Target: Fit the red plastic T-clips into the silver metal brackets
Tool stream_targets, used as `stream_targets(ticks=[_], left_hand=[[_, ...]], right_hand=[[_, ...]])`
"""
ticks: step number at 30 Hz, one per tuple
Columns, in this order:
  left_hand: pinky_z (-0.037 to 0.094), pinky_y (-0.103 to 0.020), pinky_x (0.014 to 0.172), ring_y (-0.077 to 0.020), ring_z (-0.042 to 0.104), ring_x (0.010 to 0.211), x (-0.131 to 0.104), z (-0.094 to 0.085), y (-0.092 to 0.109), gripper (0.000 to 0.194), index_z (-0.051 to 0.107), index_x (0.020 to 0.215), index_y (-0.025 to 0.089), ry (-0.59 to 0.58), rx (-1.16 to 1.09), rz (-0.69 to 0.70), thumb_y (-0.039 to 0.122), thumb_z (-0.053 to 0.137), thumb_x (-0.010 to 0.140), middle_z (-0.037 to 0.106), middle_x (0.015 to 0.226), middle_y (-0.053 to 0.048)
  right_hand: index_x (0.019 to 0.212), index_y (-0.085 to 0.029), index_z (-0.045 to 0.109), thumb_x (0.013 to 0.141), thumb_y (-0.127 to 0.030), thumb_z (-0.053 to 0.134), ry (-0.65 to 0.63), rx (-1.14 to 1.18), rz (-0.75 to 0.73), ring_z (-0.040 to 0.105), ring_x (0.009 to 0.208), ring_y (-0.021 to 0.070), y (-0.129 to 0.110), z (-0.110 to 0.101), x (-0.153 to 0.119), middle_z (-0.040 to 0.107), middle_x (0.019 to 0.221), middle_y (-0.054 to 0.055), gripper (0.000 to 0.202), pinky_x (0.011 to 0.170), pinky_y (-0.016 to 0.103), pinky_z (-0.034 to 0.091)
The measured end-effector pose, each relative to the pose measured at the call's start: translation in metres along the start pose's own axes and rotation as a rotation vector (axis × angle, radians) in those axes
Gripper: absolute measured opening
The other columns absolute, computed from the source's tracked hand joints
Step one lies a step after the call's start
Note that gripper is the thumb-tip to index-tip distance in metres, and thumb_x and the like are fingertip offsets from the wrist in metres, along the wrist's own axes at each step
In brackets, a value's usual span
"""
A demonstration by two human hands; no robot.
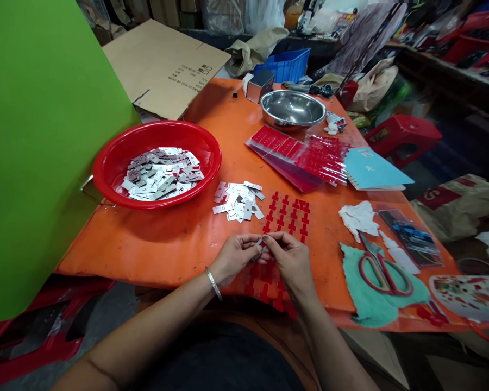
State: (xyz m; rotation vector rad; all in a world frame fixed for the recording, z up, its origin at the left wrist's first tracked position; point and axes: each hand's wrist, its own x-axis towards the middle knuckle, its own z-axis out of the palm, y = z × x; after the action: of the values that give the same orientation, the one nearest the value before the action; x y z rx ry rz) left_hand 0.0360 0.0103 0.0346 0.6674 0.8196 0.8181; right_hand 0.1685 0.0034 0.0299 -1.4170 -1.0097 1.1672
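My left hand (241, 252) and my right hand (286, 256) meet near the table's front edge. Between their fingertips is a small flat metal plate (259, 243), pinched from both sides and partly covered. Beneath and beyond the hands lies a clear sheet with rows of red T-shaped stickers (281, 220); my hands hide part of it. A loose pile of small silver metal plates (240, 201) rests just past my left hand. More such plates (158, 176) fill the bottom of a red plastic basin (106, 163) at the left.
Farther back stand a steel bowl (293, 108), red sticker sheets (287, 149) and a light-blue notebook (372, 168). At the right, red-handled scissors (385, 274) lie on a green cloth (367, 309). A green panel (44, 136) rises at the left, with cardboard (163, 60) behind the basin.
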Motion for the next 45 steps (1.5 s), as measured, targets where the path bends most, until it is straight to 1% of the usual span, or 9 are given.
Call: stream_targets(ticks=[3,7,14,19,24,29,35,40,45], left_hand=[[0.049,-0.022,0.071,-0.0117,0.063,0.073,-0.003,-0.008,0.001,0.041,0.065,0.095,0.011,-0.045,0.099,0.03,0.03,0.077,0.061,0.068,0.085,-0.007],[0.049,-0.024,0.057,-0.012,0.06,0.056,-0.009,-0.02,0.018,0.034,0.066,0.081,0.009,0.105,0.248,0.052,0.038,0.071,0.066,0.068,0.073,-0.007],[0.05,-0.028,0.073,-0.0168,0.064,0.073,-0.033,-0.078,0.117,0.024,0.069,0.092,0.016,0.701,0.867,0.673,0.03,0.062,0.074,0.07,0.085,-0.005],[0.046,-0.035,0.085,-0.0229,0.063,0.087,-0.038,-0.119,0.158,0.027,0.069,0.095,0.017,0.932,1.303,0.655,0.028,0.063,0.072,0.07,0.094,-0.007],[0.047,-0.029,0.081,-0.0175,0.062,0.085,-0.046,-0.094,0.127,0.024,0.068,0.095,0.017,0.797,1.056,0.781,0.031,0.057,0.079,0.068,0.095,-0.005],[0.05,-0.026,0.066,-0.0142,0.061,0.068,-0.037,-0.073,0.07,0.025,0.069,0.082,0.013,0.41,0.495,0.366,0.036,0.061,0.076,0.068,0.075,-0.006],[0.049,-0.03,0.082,-0.0154,0.063,0.081,-0.015,-0.066,0.026,0.041,0.067,0.089,0.009,0.354,-0.081,0.17,0.044,0.07,0.067,0.068,0.089,-0.011],[0.047,-0.024,0.068,-0.0122,0.059,0.067,-0.007,-0.06,0.017,0.037,0.068,0.078,0.009,0.305,-0.034,0.153,0.042,0.073,0.063,0.067,0.074,-0.006],[0.041,-0.023,0.058,-0.0133,0.055,0.058,-0.005,-0.06,0.018,0.028,0.07,0.077,0.013,0.291,0.498,0.158,0.039,0.064,0.073,0.065,0.066,-0.004]], right_hand=[[0.069,-0.016,0.065,0.073,-0.039,0.067,-0.04,-0.059,-0.024,0.049,0.048,0.0099,0.003,0.004,0.0,0.059,0.055,-0.002,0.024,0.047,0.021,0.041],[0.069,-0.016,0.066,0.08,-0.045,0.056,-0.118,-0.117,-0.048,0.049,0.049,0.0115,0.007,0.017,0.003,0.059,0.057,-0.001,0.032,0.047,0.023,0.038],[0.088,-0.019,0.069,0.083,-0.027,0.053,-0.127,-0.557,-0.493,0.053,0.082,0.0221,0.014,0.043,0.04,0.062,0.082,0.007,0.018,0.074,0.036,0.044],[0.09,-0.021,0.069,0.084,-0.016,0.05,-0.114,-0.886,-0.777,0.045,0.087,0.025,0.021,0.068,0.072,0.057,0.089,0.01,0.021,0.077,0.039,0.043],[0.089,-0.02,0.067,0.081,-0.015,0.054,-0.166,-1.091,-0.82,0.042,0.09,0.0269,0.017,0.087,0.087,0.056,0.097,0.012,0.016,0.076,0.039,0.04],[0.078,-0.018,0.059,0.075,-0.01,0.055,-0.23,-1.05,-0.738,0.045,0.082,0.0244,0.017,0.086,0.086,0.058,0.082,0.008,0.01,0.072,0.036,0.04],[0.077,-0.02,0.053,0.082,-0.015,0.048,-0.143,-0.779,-0.737,0.05,0.077,0.0205,0.02,0.082,0.048,0.057,0.076,0.005,0.009,0.07,0.033,0.041],[0.091,-0.019,0.06,0.085,-0.021,0.051,-0.169,-0.681,-0.727,0.054,0.083,0.0216,0.015,0.071,0.003,0.062,0.086,0.008,0.011,0.075,0.037,0.044],[0.098,-0.023,0.062,0.086,-0.019,0.05,-0.213,-0.52,-0.665,0.057,0.086,0.0203,0.013,0.043,-0.012,0.064,0.09,0.005,0.017,0.078,0.036,0.047]])
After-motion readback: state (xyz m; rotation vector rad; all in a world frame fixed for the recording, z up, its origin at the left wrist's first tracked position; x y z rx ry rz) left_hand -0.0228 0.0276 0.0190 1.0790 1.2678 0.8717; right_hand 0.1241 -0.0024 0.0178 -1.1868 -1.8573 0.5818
